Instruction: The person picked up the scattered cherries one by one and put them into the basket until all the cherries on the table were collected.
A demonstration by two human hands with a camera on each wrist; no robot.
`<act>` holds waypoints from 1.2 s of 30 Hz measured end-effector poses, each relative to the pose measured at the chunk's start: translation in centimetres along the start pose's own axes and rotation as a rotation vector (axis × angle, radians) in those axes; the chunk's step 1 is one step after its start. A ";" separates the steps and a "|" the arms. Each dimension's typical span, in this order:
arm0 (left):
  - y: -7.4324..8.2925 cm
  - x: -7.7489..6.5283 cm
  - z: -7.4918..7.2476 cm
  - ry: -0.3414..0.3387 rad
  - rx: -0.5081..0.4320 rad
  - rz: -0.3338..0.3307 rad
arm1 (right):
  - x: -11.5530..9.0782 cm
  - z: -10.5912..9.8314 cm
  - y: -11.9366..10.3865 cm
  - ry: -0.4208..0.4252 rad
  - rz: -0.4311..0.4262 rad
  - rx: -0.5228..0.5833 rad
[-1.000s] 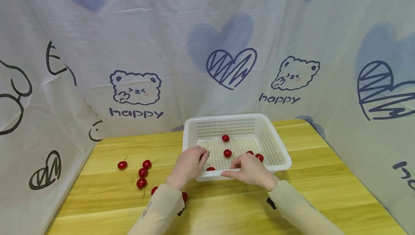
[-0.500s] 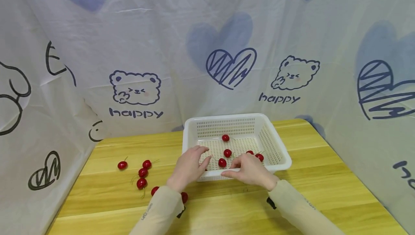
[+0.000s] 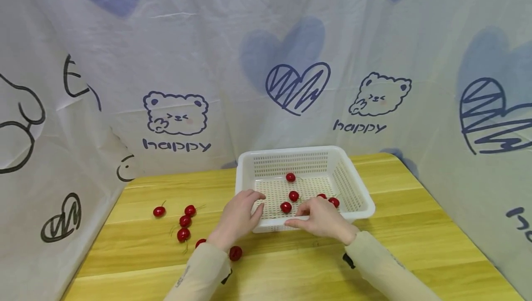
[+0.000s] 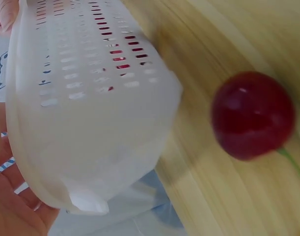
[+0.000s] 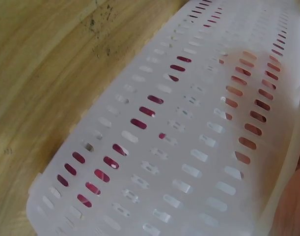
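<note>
A white plastic basket (image 3: 274,222) with slotted walls stands on the table, several red cherries with green stems lying on its floor. Closest to the front wall is one cherry (image 3: 286,207). My left hand (image 3: 238,214) reaches over the front left corner, thumb and fingers spread apart, nothing between them. With my right hand (image 3: 324,218) I grip the front rim, thumb outside and fingers inside. The right wrist view shows those fingers (image 5: 248,123) through the slots of the basket wall (image 5: 154,157). Below my left wrist lies a loose cherry (image 4: 253,115) on the wood.
Left of the basket, several cherries lie on the wooden table (image 3: 332,273), among them a single one (image 3: 159,211) and a short row (image 3: 184,220). Another cherry (image 3: 201,242) is partly hidden by my left sleeve. A printed cloth (image 3: 232,84) hangs behind and at both sides.
My left hand has let go of a cherry, which now lies in the basket near the front. Its fingers have spread and it has drawn back slightly left. My right hand keeps its grip.
</note>
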State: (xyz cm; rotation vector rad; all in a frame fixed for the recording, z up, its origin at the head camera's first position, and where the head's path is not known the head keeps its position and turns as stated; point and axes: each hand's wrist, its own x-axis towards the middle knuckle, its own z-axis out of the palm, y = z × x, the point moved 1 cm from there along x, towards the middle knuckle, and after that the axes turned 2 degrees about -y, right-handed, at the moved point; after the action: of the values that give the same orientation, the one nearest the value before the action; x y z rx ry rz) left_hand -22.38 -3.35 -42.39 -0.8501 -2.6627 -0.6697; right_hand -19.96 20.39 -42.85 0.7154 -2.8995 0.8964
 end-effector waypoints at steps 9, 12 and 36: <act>-0.9 -2.2 -0.1 0.031 0.055 0.121 | -1.1 -0.3 0.7 0.169 -0.086 -0.126; -1.2 -2.8 -0.2 0.036 0.106 0.174 | -2.1 -0.8 1.3 0.236 -0.080 -0.197; -3.3 -5.3 -1.2 0.084 0.178 0.250 | -5.1 -0.3 4.1 0.473 -0.301 -0.196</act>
State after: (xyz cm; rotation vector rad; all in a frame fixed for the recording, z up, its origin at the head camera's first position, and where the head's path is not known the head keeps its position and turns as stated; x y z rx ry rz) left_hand -20.01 -8.92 -44.51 -1.0552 -2.4415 -0.3924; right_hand -17.27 25.72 -45.55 0.7703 -2.3447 0.6304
